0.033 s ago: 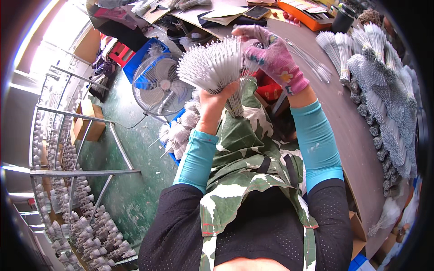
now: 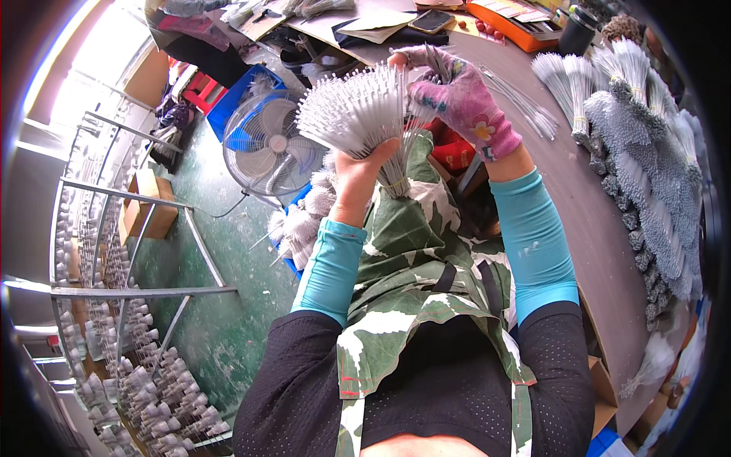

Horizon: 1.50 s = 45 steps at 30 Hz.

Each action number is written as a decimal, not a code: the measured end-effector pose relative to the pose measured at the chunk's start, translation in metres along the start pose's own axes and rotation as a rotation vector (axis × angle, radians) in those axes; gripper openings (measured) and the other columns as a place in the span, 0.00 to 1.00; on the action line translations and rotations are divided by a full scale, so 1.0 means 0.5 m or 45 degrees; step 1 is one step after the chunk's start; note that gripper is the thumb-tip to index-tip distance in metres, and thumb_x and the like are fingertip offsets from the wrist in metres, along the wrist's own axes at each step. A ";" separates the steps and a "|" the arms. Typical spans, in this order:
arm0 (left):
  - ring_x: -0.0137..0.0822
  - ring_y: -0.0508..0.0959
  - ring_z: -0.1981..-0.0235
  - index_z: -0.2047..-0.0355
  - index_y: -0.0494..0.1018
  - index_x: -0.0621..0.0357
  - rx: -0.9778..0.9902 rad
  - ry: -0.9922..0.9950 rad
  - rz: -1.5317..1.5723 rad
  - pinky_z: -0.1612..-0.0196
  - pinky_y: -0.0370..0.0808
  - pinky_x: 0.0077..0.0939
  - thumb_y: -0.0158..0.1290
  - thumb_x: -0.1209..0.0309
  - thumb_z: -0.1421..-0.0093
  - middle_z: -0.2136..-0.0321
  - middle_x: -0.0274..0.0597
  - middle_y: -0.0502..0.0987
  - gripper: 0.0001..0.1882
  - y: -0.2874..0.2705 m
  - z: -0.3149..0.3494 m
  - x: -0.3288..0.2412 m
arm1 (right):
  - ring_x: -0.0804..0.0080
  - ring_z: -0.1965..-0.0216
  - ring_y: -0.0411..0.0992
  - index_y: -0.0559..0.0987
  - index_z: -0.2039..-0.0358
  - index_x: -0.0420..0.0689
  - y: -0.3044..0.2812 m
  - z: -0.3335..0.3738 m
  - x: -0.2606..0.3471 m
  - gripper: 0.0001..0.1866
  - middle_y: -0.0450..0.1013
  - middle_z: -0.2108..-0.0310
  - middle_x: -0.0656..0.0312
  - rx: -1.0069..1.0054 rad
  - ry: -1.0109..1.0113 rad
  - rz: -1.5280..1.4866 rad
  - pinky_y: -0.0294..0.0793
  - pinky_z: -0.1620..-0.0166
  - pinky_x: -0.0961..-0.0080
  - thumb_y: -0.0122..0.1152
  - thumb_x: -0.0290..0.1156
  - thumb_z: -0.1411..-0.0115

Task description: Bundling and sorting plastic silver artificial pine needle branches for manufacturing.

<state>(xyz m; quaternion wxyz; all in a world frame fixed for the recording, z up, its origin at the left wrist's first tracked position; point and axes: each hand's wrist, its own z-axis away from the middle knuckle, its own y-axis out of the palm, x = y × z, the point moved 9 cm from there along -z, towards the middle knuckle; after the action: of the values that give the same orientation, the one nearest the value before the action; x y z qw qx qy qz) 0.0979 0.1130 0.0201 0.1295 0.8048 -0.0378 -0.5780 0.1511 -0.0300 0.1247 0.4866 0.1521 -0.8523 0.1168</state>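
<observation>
Over the apron (image 2: 415,221), the left grip (image 2: 358,171) is clamping the bundle (image 2: 354,110) below its flare; the right grip (image 2: 461,99), I cannot tell.

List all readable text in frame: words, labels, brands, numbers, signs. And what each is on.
No text I can quote.
Fan hub badge: too small to read.
Red object by the lap: pale marks, too blurred.
Right turquoise sleeve: faint white marks, no clear letters.
Papers on the orange tray: too small.
</observation>
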 end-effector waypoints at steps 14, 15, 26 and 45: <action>0.29 0.75 0.64 0.58 0.71 0.63 0.052 -0.025 0.169 0.59 0.72 0.22 0.60 0.78 0.51 0.64 0.36 0.76 0.18 0.002 -0.001 0.013 | 0.83 0.66 0.68 0.74 0.66 0.40 -0.007 0.017 0.021 0.12 0.71 0.69 0.68 -0.010 0.139 0.277 0.69 0.62 0.85 0.66 0.26 0.50; 0.29 0.75 0.64 0.58 0.71 0.63 0.053 -0.028 0.168 0.59 0.72 0.22 0.60 0.78 0.51 0.64 0.36 0.76 0.18 0.003 -0.001 0.014 | 0.83 0.65 0.68 0.74 0.67 0.40 -0.015 0.018 0.024 0.11 0.71 0.69 0.68 -0.062 0.177 0.502 0.70 0.61 0.85 0.66 0.26 0.50; 0.29 0.75 0.63 0.56 0.71 0.61 -0.014 -0.041 0.295 0.57 0.72 0.23 0.59 0.80 0.51 0.63 0.36 0.76 0.20 -0.012 -0.005 0.034 | 0.77 0.65 0.70 0.74 0.68 0.39 -0.072 0.040 -0.011 0.07 0.72 0.69 0.63 0.102 0.119 -0.066 0.69 0.57 0.79 0.53 0.23 0.50; 0.29 0.76 0.66 0.60 0.72 0.62 -0.046 -0.051 0.231 0.60 0.72 0.22 0.58 0.80 0.50 0.66 0.37 0.76 0.15 0.014 -0.008 0.030 | 0.81 0.68 0.70 0.75 0.65 0.40 -0.054 0.022 0.009 0.12 0.72 0.70 0.66 -0.015 0.014 0.165 0.72 0.62 0.85 0.64 0.26 0.51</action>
<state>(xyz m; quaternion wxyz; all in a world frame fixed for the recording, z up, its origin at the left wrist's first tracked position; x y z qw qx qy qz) 0.1072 0.1037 0.0094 0.1951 0.7839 -0.1028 -0.5804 0.1503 -0.0597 0.1242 0.4834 0.0931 -0.8584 0.1440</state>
